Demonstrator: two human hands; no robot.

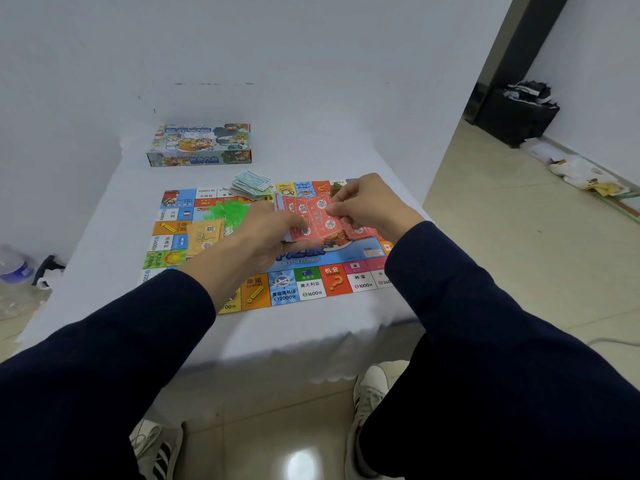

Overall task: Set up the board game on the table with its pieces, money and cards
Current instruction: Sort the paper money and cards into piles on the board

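Note:
The colourful game board lies flat on the white-covered table. Above its middle both my hands hold a fan of red cards: my left hand grips the fan's lower left edge, and my right hand pinches a card at the upper right. A pile of pale blue-green money notes sits at the board's far edge. Orange cards lie on the board's left part, beside green plastic pieces. The game box stands at the back of the table.
A plastic water bottle and a dark object stand on the floor left of the table. To the right is tiled floor, with a black bin and scattered papers along the wall. My shoes are under the table's front edge.

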